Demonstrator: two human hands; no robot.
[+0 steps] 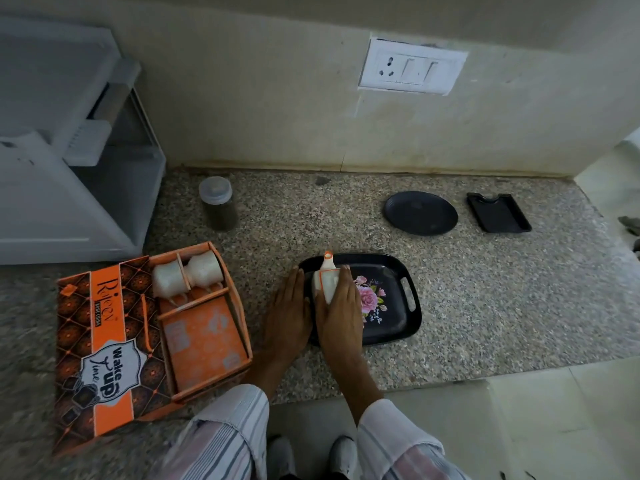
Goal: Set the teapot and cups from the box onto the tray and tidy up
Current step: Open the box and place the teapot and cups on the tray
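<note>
Teapot [325,279], white with orange trim, sits at the left end of the black floral tray [394,299] in the middle of the frame, its spout pointing toward the top of the picture. The right hand [341,306] lies over the pot's right side, fingers laid along the body and wrapped onto it, so this grip is grasping the pot. The left hand [289,310] rests just left of the pot, over the tray's left rim, fingers straight and close together; its grip is released, and whether the fingertips touch the pot cannot be told.

Left of the hands, on the speckled stone tabletop [485,306], stands the open orange box [204,320]. Two white cups [188,273] lie on their sides in its upper compartments; the large lower compartment shows only its orange printed liner. The box lid [100,348], patterned in brown and orange, lies flat beside it at lower left.

Toward the upper middle of the tabletop a jar [219,204] with a clear lid and dark contents stands near the wall. At upper right lie a round black plate [420,213] and, just right of it, a small black rectangular tray [498,212]. A wall socket [412,66] is mounted above.
</note>
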